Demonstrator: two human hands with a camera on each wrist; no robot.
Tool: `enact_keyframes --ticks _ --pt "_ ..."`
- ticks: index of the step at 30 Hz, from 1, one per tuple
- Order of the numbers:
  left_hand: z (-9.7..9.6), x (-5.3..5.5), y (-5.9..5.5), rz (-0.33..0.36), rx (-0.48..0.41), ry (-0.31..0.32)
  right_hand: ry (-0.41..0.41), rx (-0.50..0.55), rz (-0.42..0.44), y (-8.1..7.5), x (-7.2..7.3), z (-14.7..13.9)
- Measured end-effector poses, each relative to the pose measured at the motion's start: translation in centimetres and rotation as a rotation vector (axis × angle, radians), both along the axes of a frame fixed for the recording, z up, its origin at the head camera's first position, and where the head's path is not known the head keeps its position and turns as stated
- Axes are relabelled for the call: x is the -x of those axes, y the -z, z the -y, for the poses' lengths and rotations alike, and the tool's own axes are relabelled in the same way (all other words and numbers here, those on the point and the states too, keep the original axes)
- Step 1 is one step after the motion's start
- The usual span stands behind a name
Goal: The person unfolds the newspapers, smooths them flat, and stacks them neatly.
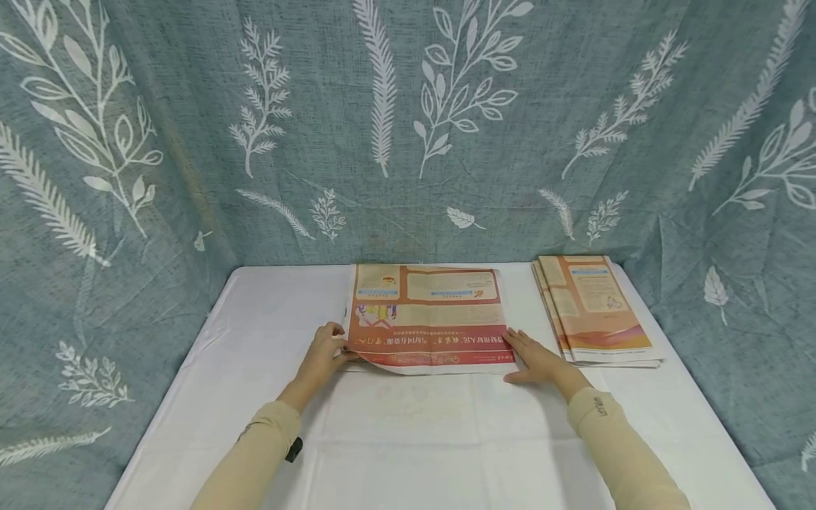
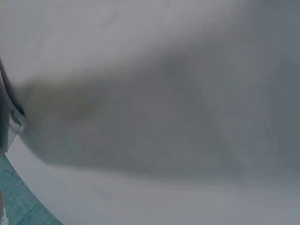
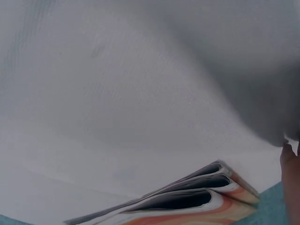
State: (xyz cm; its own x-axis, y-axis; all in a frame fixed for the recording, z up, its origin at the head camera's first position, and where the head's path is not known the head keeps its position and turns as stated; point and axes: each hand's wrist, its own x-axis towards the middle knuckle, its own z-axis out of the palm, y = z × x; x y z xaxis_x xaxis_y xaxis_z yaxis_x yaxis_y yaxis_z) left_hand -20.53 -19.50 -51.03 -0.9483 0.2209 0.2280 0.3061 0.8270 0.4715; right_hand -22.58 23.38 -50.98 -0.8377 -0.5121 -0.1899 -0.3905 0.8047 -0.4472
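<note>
A newspaper [image 1: 433,319] with red and orange print lies flat near the far edge of the table. At its near left corner, my left hand [image 1: 326,354] pinches the paper between thumb and fingers, and the near edge there curves up a little. My right hand [image 1: 537,360] rests at the paper's near right corner, fingers extended and touching its edge. In the right wrist view, fingers [image 3: 290,171] show at the right border. Only a sliver of paper [image 2: 15,119] and a dark strip appear at the left border of the left wrist view.
Right of the newspaper lies a stack of folded newspapers [image 1: 602,312], whose rounded folds [image 3: 187,201] show in the right wrist view. A white cloth [image 1: 414,439] covers the table. Behind hangs a green curtain [image 1: 319,127] with white leaf patterns.
</note>
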Motion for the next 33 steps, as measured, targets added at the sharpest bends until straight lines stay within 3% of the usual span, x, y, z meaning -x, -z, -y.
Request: enact_keyframes --ticks 6,9,16,24,29,33 --pt "0.0 0.9 -0.6 0.15 -0.082 -0.062 -0.025 0.049 -0.06 0.8 0.1 0.3" --pt "0.0 1.1 -0.8 0.191 -0.094 -0.081 -0.03 0.059 -0.078 1.1 0.2 0.8" --pt "0.2 1.2 -0.7 0.206 -0.121 -0.106 -0.089 0.027 -0.114 1.3 0.4 1.9" --pt "0.3 0.9 -0.2 0.287 -0.124 -0.128 -0.076 -0.072 -0.173 1.4 0.3 1.6" --pt "0.3 0.8 0.2 0.293 -0.158 -0.133 -0.07 -0.079 -0.183 1.5 0.2 1.3" --pt "0.3 0.8 0.4 0.29 -0.183 -0.18 -0.052 -0.031 -0.207 1.6 0.3 1.7"
